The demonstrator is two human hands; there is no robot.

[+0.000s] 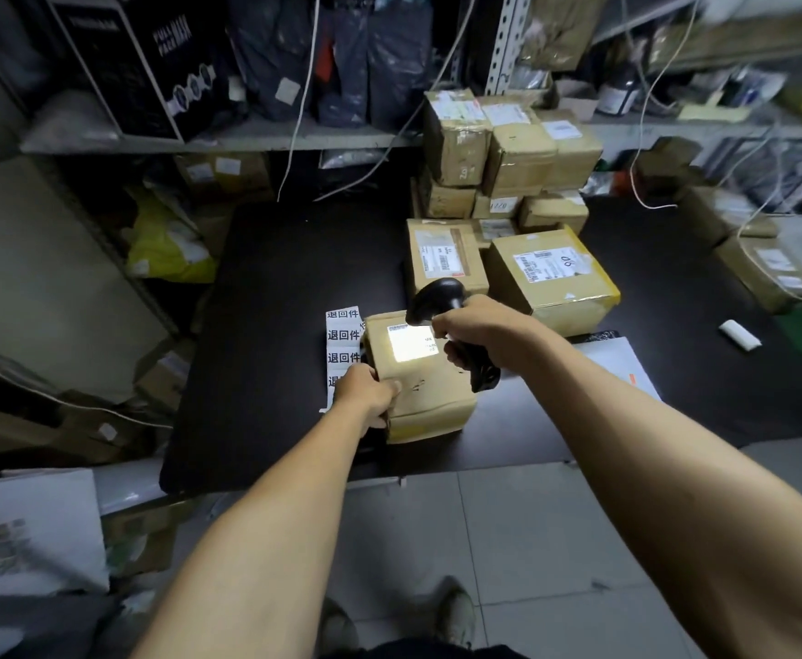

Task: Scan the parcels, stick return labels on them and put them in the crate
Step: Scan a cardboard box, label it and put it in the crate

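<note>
A small brown cardboard parcel sits on the black table near its front edge. My left hand grips the parcel's near left corner. My right hand holds a black barcode scanner by its handle just above the parcel. The scanner's light falls as a bright patch on the parcel's white shipping label. A strip of white return labels with black characters lies flat on the table, touching the parcel's left side. No crate is in view.
More taped brown parcels are stacked behind and to the right, up to the shelf. A white mailer lies under my right forearm and a small white roll at far right. Shelves with bags and boxes surround the table.
</note>
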